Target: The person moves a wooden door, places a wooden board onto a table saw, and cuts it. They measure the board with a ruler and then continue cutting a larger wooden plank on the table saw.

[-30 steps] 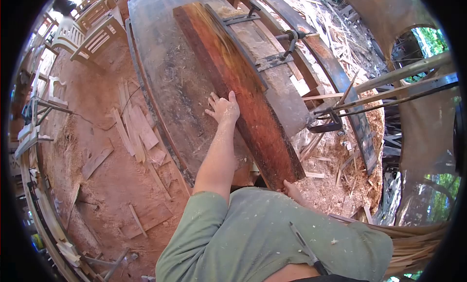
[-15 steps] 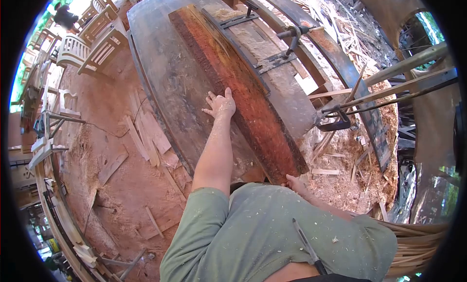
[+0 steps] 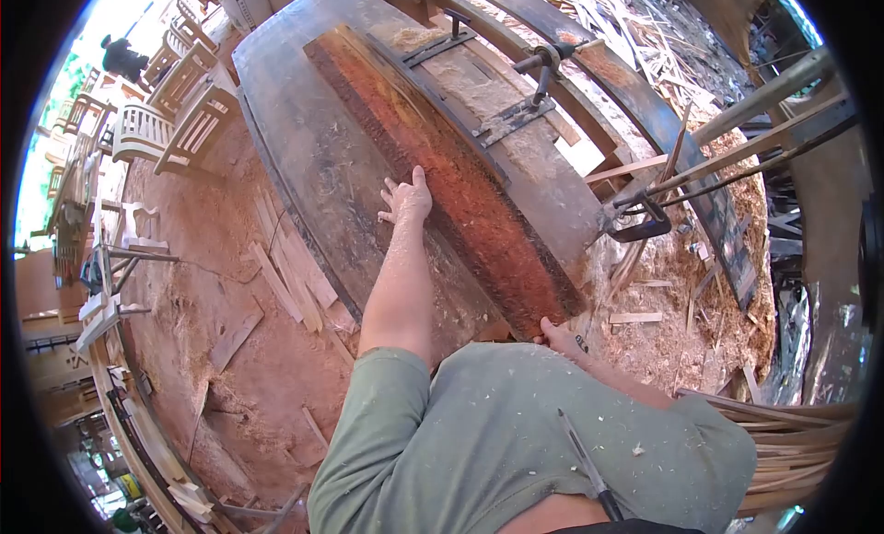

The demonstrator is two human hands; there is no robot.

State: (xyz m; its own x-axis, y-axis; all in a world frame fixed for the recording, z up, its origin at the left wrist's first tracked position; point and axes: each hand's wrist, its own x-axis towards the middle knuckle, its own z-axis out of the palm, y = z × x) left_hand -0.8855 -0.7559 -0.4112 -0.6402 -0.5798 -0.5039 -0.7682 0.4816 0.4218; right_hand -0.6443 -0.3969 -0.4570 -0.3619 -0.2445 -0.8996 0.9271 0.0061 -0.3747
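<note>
The left hand (image 3: 405, 201) lies flat with its fingers spread wide. It holds nothing and presses on the left side of the long red plank (image 3: 460, 184), about halfway along it. The right hand (image 3: 557, 336) is at the near end of the plank, close to the person's body. Only a bit of it shows, so I cannot tell if it grips the wood or just touches it. The plank lies on the dark bench (image 3: 304, 138). Its long way runs from the near edge of the bench out toward the far end, straight away from the person. On its right side are metal clamps (image 3: 516, 115) and a heap of sawdust (image 3: 681, 322). Wood scraps (image 3: 285, 267) lie on the floor past the left edge of the bench. The green shirt (image 3: 516, 442) hides the bench's near edge.
</note>
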